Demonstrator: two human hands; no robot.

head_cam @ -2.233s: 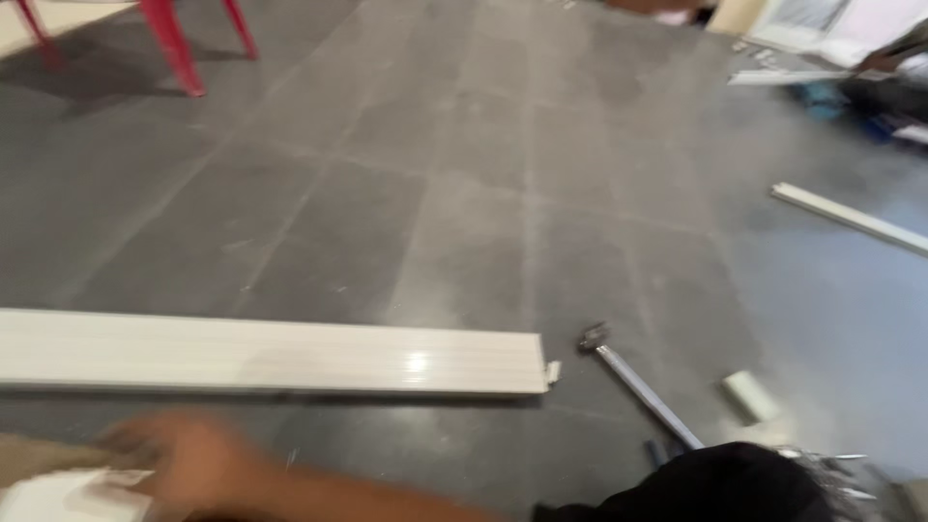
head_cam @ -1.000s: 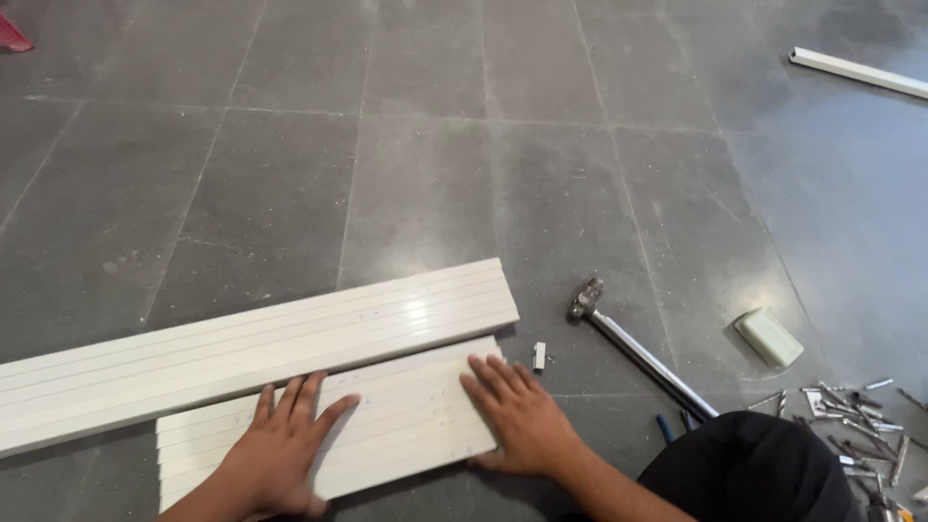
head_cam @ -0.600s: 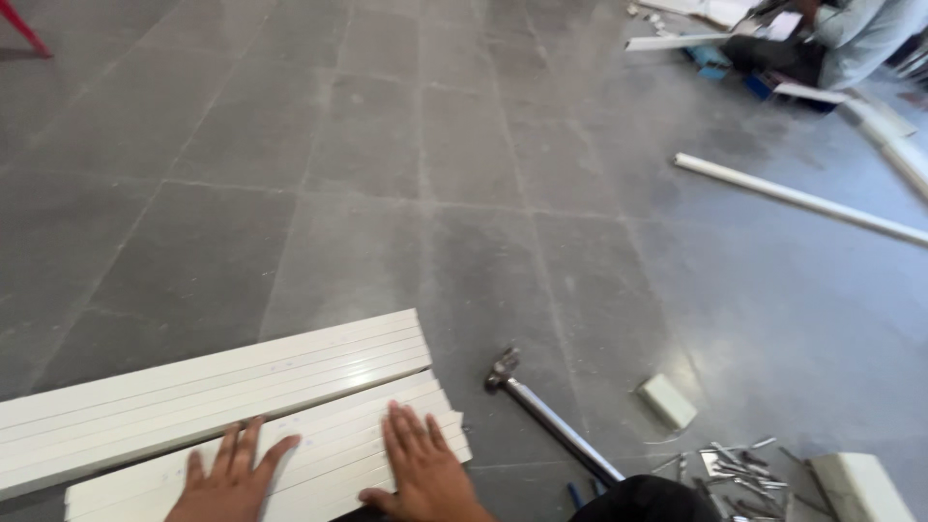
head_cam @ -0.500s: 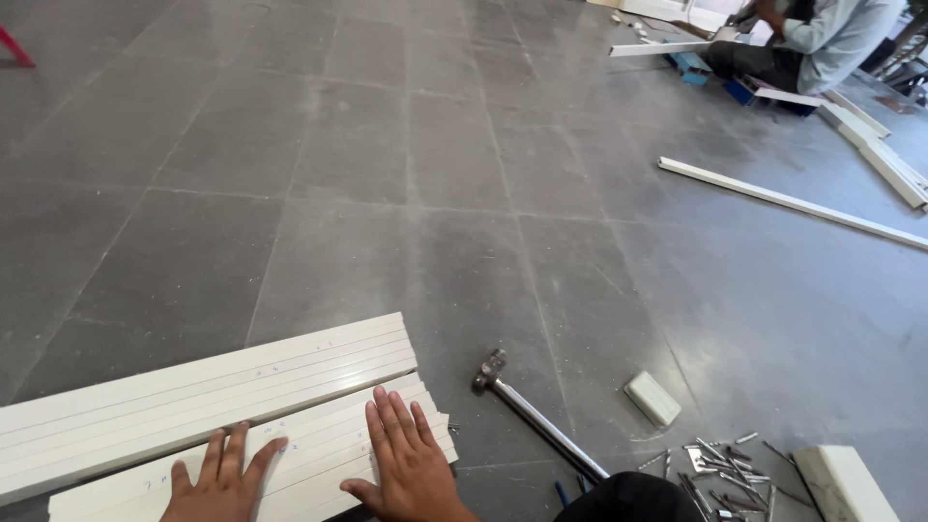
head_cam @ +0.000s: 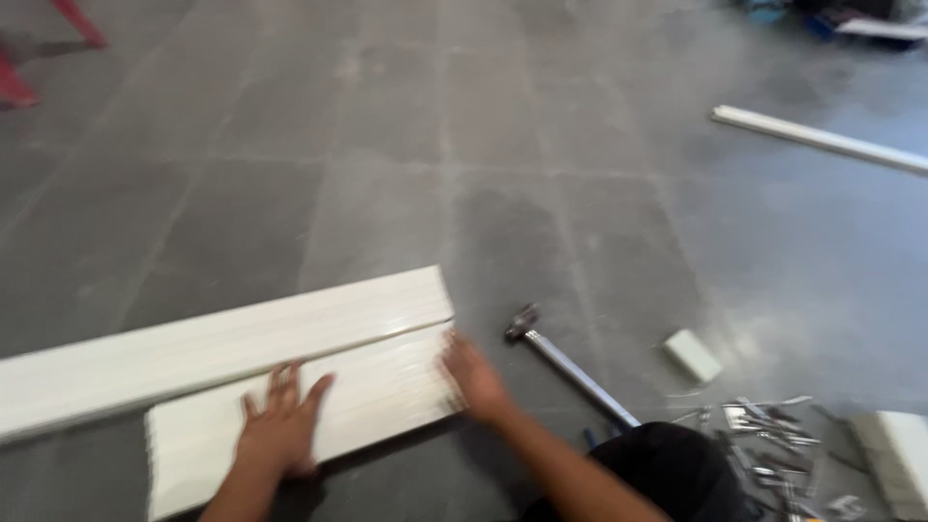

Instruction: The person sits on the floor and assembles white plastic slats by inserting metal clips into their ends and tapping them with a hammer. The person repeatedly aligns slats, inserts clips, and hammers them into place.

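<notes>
Two white ribbed panels lie side by side on the grey tiled floor. The long panel runs off the left edge; the shorter panel lies against its near side. My left hand rests flat on the shorter panel with fingers spread. My right hand presses against the right end of that panel, fingers on its edge. Neither hand grips anything. The picture is blurred.
A hammer with a metal handle lies just right of my right hand. A small white block and a pile of metal bits lie further right, with a white piece at the edge. A white strip lies far right.
The view has swung down and left. My right hand has slid from the top of the shorter panel to its right end. The left hand stays flat on it.
</notes>
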